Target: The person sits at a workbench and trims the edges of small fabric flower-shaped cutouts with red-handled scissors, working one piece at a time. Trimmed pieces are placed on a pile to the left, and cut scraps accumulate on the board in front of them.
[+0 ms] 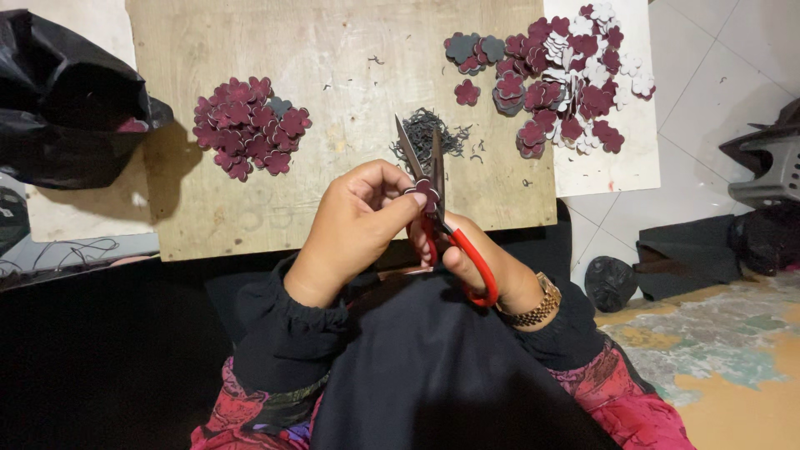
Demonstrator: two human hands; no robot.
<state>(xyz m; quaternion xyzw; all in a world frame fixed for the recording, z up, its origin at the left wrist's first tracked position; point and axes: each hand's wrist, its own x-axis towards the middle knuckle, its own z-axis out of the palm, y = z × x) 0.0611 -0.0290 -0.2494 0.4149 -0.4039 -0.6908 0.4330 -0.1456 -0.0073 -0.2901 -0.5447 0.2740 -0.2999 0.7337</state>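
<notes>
The left hand (354,221) pinches a small dark red flower-shaped piece (426,192) between thumb and fingertips, holding it up above the near edge of the tabletop (333,50), a pale, scuffed wooden board. The right hand (467,254) grips red-handled scissors (429,187), its fingers through the loops; the grey metal blades stand open in a narrow V, pointing far, with the piece set between them. Just beyond the blades lies a tangle of thin dark trimmings (433,133). On the left of the board sits a neat heap of scalloped maroon pieces (247,125). At the far right spreads a looser pile of maroon, grey and white pieces (567,71). A crumpled black plastic bag (62,92) rests at the far left.
</notes>
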